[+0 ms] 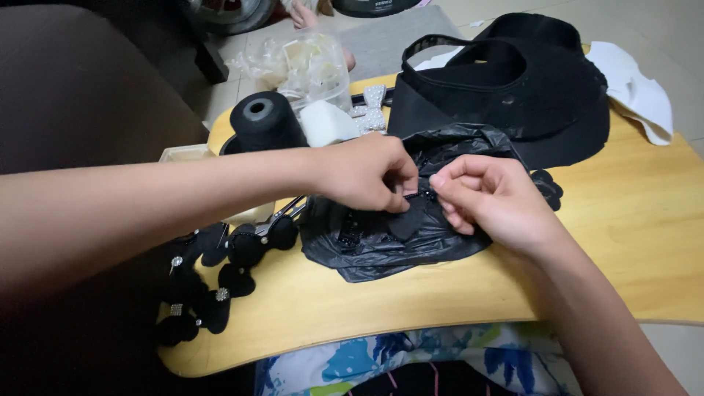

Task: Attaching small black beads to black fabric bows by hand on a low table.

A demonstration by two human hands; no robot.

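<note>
Both hands meet over a crumpled black plastic bag lying on a light wooden lap table. My left hand pinches a small black fabric piece at its top edge. My right hand pinches the same spot from the right, fingertips almost touching the left ones. Whether a needle or a bead is between the fingers cannot be made out. Small dark beads lie on the bag.
Several black fabric bows with sparkly centres lie at the table's left end. A black thread spool, a clear plastic bag, a rhinestone bow, black visor hats and white fabric sit behind.
</note>
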